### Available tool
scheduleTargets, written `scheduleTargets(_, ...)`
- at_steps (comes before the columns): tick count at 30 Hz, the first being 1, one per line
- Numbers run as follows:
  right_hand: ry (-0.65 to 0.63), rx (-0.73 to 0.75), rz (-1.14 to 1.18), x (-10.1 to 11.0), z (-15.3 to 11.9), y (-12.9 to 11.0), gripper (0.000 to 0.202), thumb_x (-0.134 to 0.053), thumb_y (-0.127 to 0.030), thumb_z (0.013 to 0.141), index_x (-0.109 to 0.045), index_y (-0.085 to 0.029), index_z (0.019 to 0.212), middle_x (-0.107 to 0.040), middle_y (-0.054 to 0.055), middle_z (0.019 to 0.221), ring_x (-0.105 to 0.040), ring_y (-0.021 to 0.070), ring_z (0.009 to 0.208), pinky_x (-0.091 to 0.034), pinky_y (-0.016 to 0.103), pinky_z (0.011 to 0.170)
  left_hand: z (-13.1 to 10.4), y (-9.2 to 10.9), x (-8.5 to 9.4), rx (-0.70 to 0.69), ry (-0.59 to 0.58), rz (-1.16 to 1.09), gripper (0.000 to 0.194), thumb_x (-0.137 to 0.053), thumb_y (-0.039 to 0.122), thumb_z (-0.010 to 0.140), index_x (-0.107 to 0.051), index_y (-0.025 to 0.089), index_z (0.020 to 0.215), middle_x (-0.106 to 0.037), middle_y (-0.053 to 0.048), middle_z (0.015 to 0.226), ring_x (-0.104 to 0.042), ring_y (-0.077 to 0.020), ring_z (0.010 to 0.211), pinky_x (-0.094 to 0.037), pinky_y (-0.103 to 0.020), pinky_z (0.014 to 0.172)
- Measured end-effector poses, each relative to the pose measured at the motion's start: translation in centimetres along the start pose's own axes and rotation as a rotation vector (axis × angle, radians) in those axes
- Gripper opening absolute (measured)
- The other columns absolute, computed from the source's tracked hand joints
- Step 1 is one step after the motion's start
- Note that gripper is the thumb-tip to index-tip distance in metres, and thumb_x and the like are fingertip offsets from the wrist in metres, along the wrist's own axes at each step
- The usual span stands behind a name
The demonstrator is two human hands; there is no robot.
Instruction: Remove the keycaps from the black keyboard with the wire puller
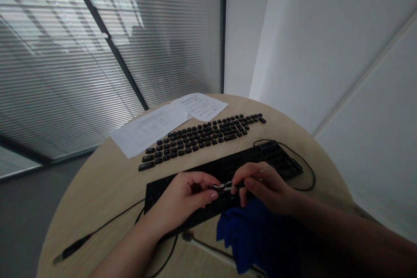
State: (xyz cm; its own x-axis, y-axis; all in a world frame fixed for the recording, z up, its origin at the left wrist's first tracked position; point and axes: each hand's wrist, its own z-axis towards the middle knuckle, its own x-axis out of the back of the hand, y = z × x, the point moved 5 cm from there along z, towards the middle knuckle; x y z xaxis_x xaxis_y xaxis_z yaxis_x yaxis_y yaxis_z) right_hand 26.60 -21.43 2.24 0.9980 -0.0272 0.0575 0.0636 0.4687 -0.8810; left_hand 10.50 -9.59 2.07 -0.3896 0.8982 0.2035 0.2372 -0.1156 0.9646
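Note:
A black keyboard base (198, 217) lies across the table near me, its keycaps off over much of it. Above its middle my left hand (192, 191) pinches a small dark piece, too small to name. My right hand (260, 182) holds thin metal tweezers (224, 186), whose tips reach the fingertips of my left hand. Beyond the base, loose black keycaps (195, 137) are laid out in slanting rows on the round wooden table (107, 191).
Printed papers (150, 128) lie at the table's far left. A blue cloth (244, 234) and a brush with a pale handle (211, 249) are at the near edge. A USB plug (70, 249) with its cable rests at the left; another cable stretch (314, 173) loops at the right.

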Motion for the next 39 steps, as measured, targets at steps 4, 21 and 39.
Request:
scheduleTargets(4, 0.002, 0.030, -0.012, -0.1, -0.7, -0.1, 0.023, -0.056, -0.034, 0.109, -0.073, -0.019, 0.108, -0.075, 0.004, 0.085, -0.073, 0.0111, 0.056, -0.057, 0.019, 0.054, 0.0, -0.4, -0.4, 0.017, -0.004, -0.021, 0.022, -0.081, 0.036, 0.078, -0.080, 0.019, 0.091, -0.074, -0.001, 0.074, -0.061, -0.0130, 0.065, -0.046, -0.023, 0.060)
scheduleTargets(21, 0.021, 0.224, -0.500, 0.9, -0.9, -3.2, 0.052, -0.027, -0.052, 0.112, -0.069, -0.025, 0.101, -0.067, 0.004, 0.074, -0.065, 0.0185, 0.060, -0.051, 0.032, 0.057, 0.2, -0.4, 0.7, -0.035, 0.197, 0.087, 0.022, -0.078, 0.038, 0.080, -0.078, 0.018, 0.089, -0.077, -0.004, 0.080, -0.067, -0.0160, 0.072, -0.052, -0.027, 0.065)
scheduleTargets(39, 0.162, 0.205, -0.872, -0.8, -0.2, -1.5, 0.018, -0.064, -0.032, 0.100, -0.072, -0.024, 0.115, -0.068, -0.001, 0.072, -0.059, 0.0130, 0.055, -0.047, 0.024, 0.054, 0.1, 0.5, -0.6, -0.156, 0.171, -0.193, 0.046, -0.083, 0.031, 0.078, -0.059, 0.020, 0.115, -0.062, 0.003, 0.088, -0.056, -0.0087, 0.064, -0.051, -0.018, 0.049)
